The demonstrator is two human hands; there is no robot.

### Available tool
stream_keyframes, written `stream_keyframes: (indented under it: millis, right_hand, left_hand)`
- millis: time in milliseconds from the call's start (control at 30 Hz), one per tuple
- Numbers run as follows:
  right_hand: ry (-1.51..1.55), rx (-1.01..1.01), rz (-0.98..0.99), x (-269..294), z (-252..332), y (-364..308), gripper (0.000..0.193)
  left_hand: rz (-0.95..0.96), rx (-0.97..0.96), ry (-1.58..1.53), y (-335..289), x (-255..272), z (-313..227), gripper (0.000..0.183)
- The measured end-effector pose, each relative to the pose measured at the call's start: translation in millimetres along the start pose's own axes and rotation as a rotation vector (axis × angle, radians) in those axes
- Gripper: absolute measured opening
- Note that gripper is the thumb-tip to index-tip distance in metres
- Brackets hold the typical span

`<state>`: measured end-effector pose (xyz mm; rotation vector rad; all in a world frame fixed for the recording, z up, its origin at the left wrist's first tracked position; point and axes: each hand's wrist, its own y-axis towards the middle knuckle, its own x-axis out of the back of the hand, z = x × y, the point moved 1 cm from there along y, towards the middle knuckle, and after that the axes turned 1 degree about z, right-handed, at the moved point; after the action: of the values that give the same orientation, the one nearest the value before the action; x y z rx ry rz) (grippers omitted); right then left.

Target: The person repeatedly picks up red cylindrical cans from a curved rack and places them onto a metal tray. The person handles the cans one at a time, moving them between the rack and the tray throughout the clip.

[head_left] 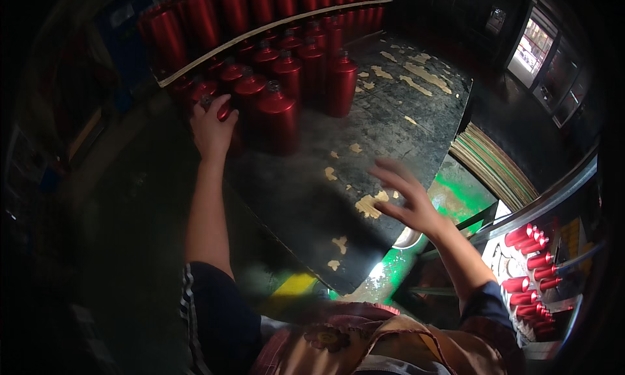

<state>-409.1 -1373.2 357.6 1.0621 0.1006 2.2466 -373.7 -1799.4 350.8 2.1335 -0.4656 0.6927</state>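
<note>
My left hand (212, 129) reaches to the near left corner of a group of shiny red metal bottles, its fingers curled around the top of one red bottle (225, 111). That bottle's body is mostly covered by my hand and shadow. Just right of it stands another red bottle (277, 118), upright with a short narrow neck. A further red bottle (340, 85) is at the group's right edge. Over the dark board (293, 186), my right hand (411, 199) hovers with fingers spread, slightly blurred and holding nothing.
More red bottles (234, 7) fill an upper layer on a thin board (273, 27) above the group. The dark board has peeled, pale patches (372, 204). Stacked sheets (495, 163) lie beyond its right edge. At lower right, several red bottles (539, 261) lie near a curved metal rail (553, 196).
</note>
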Motion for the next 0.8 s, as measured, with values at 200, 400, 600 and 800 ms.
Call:
stream_keyframes:
  millis: [200, 400, 600, 800]
  right_hand:
    - [-0.460, 0.298, -0.135, -71.2, 21.3, 220.4, 0.060]
    - [-0.320, 0.233, -0.088, -89.3, -6.4, 244.3, 0.052]
    - [0.061, 0.098, -0.429, -30.9, -60.4, 134.2, 0.052]
    - [0.327, -0.031, -0.643, 89.2, -125.8, -47.7, 0.049]
  left_hand:
    - [-0.216, -0.134, -0.055, -27.1, 18.5, -3.9, 0.039]
    - [-0.451, -0.280, -0.176, -66.0, 22.7, 16.5, 0.043]
    - [-0.481, 0.058, -0.243, -122.9, 57.0, -6.5, 0.034]
    - [-0.264, 0.296, -1.006, -223.0, 93.9, -106.5, 0.053]
